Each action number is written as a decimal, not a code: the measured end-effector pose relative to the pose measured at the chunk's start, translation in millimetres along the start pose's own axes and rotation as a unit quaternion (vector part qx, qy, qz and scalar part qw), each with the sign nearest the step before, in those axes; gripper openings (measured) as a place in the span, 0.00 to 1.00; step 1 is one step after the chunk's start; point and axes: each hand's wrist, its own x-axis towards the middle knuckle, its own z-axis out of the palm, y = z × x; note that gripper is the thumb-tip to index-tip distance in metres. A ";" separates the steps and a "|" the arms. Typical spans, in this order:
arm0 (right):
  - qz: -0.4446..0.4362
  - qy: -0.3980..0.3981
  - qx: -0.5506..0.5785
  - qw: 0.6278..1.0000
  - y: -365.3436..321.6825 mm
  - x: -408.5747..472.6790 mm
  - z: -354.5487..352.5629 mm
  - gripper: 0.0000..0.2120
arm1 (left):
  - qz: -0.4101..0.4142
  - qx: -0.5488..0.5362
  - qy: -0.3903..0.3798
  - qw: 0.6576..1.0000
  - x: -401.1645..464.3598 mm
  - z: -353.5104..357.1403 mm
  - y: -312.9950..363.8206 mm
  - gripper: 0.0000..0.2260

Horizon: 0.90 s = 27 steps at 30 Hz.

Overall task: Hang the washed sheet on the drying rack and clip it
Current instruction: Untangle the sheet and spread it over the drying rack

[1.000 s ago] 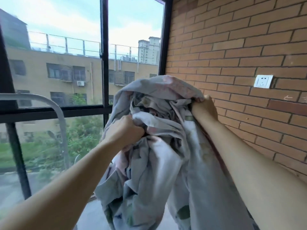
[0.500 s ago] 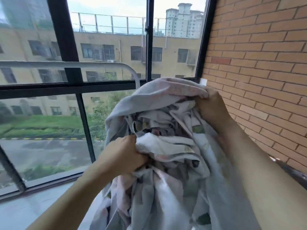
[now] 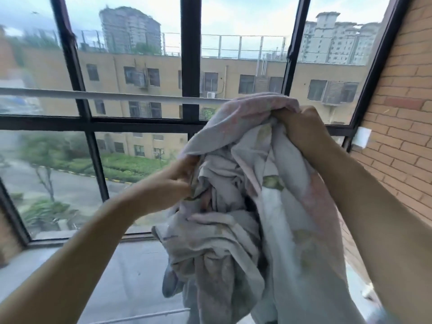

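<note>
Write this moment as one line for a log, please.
stage: lifting | sheet: bunched, unhung | left hand: gripping sheet | right hand: gripping sheet | rack bar: bare

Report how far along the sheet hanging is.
Done: the sheet is lifted up to the height of the rack bar, still bunched. In hand: the left hand pinches a fold and the right hand grips the top edge by the bar. Left: draping it over the bar, spreading it, and clipping; no clips are in view.
</note>
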 end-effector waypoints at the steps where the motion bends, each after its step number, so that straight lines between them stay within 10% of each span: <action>1: 0.007 -0.009 0.009 1.000 -8.7 1.6 5.9 0.09 | 0.025 -0.007 0.057 0.998 -0.7 -12.4 0.5 0.28; 5: 0.015 -0.084 0.018 0.996 -37.5 11.4 22.0 0.10 | 0.085 0.114 0.151 0.978 -1.4 -37.7 6.2 0.39; 9: 0.017 -0.141 0.063 0.988 -58.3 20.5 30.4 0.09 | 0.098 0.189 0.234 0.949 15.0 -51.5 -0.1 0.21; 14: 0.021 -0.165 0.073 0.983 -77.3 40.6 28.8 0.09 | -0.048 -0.196 0.183 0.962 30.4 -78.3 1.8 0.09; 22: 0.055 -0.226 0.119 0.965 -91.0 63.7 32.9 0.12 | -0.056 -0.294 0.249 0.921 33.9 -129.6 18.3 0.12; 24: 0.027 -0.239 0.104 0.965 -102.6 69.7 36.7 0.09 | -0.032 -0.239 0.182 0.953 32.6 -144.9 23.7 0.04; 27: -0.022 -0.234 0.039 0.971 -121.0 77.4 39.8 0.11 | -0.034 -0.165 -0.005 0.986 34.9 -140.4 32.4 0.19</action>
